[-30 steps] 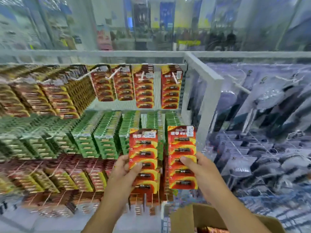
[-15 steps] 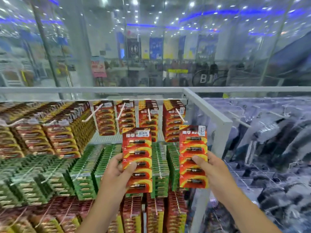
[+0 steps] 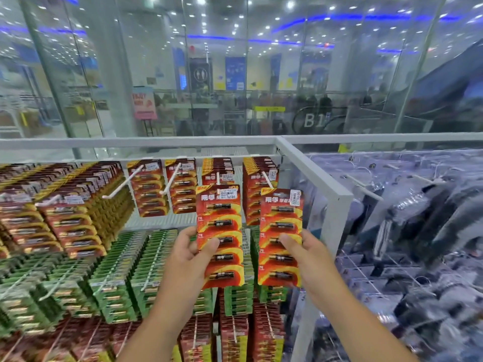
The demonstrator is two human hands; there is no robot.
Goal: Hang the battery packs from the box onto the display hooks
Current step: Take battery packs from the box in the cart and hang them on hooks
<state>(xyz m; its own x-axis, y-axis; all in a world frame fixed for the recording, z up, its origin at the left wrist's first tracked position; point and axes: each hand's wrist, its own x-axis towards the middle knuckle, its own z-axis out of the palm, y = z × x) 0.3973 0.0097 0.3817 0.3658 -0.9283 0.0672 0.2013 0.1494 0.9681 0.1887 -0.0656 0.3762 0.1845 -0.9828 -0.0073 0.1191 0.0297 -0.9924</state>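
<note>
Both packs raised toward top hooks (image 3: pixel 267 176); left hand (image 3: pixel 188 259), right hand (image 3: pixel 308 259) gripping.

white display rack (image 3: pixel 313 169), hooks (image 3: pixel 119 188), hung battery packs (image 3: pixel 150 188)

The left pack (image 3: pixel 220 236) carries a white price sticker (image 3: pixel 228 193) reading "12.00", with the brand "南孚" in white characters beneath it. The right pack (image 3: pixel 281 237) shows the same "南孚" and a small "7号" beside each cell. Behind the glass, a curved panel (image 3: pixel 312 120) reads "B1", and a pink sign (image 3: pixel 144 103) begins "ENJOY".
</note>
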